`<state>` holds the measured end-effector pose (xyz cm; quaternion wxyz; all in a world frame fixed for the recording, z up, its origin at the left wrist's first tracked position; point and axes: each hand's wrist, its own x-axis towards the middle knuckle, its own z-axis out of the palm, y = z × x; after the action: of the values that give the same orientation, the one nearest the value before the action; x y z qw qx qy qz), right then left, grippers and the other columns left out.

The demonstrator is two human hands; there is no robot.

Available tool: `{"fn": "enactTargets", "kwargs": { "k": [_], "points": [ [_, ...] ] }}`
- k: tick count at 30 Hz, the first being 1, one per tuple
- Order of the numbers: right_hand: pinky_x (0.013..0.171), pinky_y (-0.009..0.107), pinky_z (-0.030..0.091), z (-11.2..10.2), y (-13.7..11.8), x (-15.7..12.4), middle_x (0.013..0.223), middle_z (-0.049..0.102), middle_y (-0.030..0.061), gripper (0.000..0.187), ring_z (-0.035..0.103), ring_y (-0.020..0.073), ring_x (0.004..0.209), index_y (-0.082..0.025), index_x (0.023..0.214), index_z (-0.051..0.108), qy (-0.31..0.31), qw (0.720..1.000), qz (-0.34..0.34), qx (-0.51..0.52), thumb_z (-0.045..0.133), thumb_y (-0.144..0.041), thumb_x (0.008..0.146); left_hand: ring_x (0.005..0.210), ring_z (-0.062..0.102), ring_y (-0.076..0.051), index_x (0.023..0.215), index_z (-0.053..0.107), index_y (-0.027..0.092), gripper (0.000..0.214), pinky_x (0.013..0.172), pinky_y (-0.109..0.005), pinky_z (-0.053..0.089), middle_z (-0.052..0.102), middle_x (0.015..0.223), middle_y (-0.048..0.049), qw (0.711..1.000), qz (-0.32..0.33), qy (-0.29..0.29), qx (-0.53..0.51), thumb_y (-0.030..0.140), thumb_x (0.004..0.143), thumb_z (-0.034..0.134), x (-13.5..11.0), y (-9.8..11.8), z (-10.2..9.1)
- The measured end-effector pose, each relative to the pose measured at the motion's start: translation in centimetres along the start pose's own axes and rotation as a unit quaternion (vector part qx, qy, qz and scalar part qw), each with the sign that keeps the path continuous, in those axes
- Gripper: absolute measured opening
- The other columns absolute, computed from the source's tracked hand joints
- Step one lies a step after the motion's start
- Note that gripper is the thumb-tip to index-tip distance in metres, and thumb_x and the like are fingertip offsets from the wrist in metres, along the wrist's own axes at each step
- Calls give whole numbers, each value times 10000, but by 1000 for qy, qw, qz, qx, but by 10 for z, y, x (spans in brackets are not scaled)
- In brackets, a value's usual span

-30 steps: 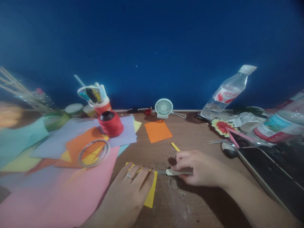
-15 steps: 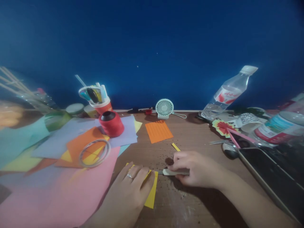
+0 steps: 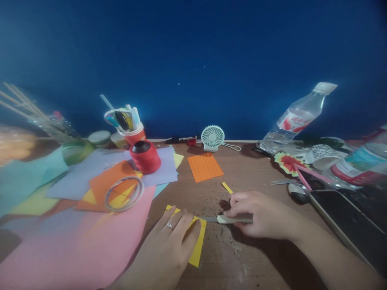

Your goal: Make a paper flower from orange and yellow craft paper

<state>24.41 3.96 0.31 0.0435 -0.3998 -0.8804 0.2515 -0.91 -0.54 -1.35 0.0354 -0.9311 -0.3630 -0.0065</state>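
The right hand's grip (image 3: 266, 213) is clamped on the knife (image 3: 226, 219) at the right edge of the yellow paper (image 3: 197, 250), which could be torn if let slip beneath the flattened left hand (image 3: 169, 247).

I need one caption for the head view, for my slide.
Left hand rests on yellow paper; right hand holds a white-handled blade.

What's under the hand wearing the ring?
Yellow paper lies under the left hand. Parts of its far edge and right side show; the hand hides the rest.
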Motion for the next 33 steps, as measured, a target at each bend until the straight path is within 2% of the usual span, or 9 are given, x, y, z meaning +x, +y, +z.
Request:
{"fn": "enactTargets", "kwargs": {
  "k": [13, 28, 33],
  "points": [
    [553, 218, 329, 2, -2, 2, 727, 558, -1, 289, 496, 125, 646, -253, 890, 672, 7, 1000, -5, -5, 529, -121, 676, 1021, 473, -263, 1206, 406, 156, 482, 953, -489, 320, 519, 1075, -94, 1000, 9, -7, 7, 109, 727, 435, 0, 0, 0],
    [539, 217, 313, 6, -9, 10, 733, 564, 10, 265, 500, 125, 635, -256, 888, 668, 20, 999, -17, -27, 517, -133, 708, 1055, 461, -235, 1202, 418, 160, 483, 1005, -469, 260, 534, 1104, -67, 1000, 19, 7, 19, 34, 736, 389, -1, -1, 1],
    [537, 215, 315, 4, -11, 10, 741, 566, 6, 267, 507, 125, 643, -263, 900, 664, 17, 999, -14, -26, 520, -142, 710, 1035, 486, -215, 1177, 449, 171, 429, 937, -409, 355, 565, 1101, -51, 1000, 9, 23, 6, 34, 779, 369, -1, 0, 0]
  ]
}}
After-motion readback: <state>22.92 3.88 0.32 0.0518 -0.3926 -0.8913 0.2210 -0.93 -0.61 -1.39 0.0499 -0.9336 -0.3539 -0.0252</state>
